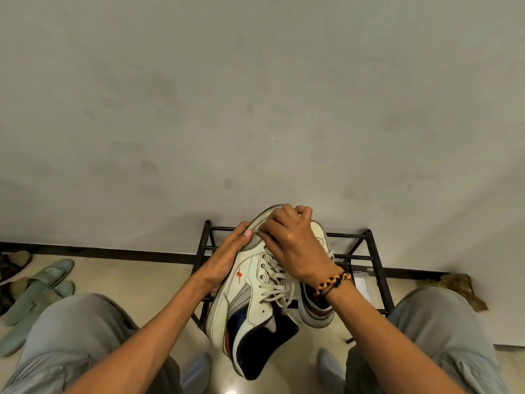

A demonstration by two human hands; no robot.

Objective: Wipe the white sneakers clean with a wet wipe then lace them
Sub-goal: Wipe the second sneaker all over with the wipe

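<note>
I hold the white sneaker (250,294) up in front of the black shoe rack (372,251), between my knees. Its long axis runs from the heel, which is near me, to the toe, which points away toward the rack and the wall. My left hand (227,260) supports the sneaker on its left side, with the fingers around the sole edge and the thumb on the toe area. My right hand (292,237) is over the toe, above the laces (272,277), with its grip curled closed; I cannot tell if a wet wipe is inside it. The second sneaker (318,302) stands on the rack, just right of the held one. The right hand is nearer to the toe, so I judge that wiping goes there.
</note>
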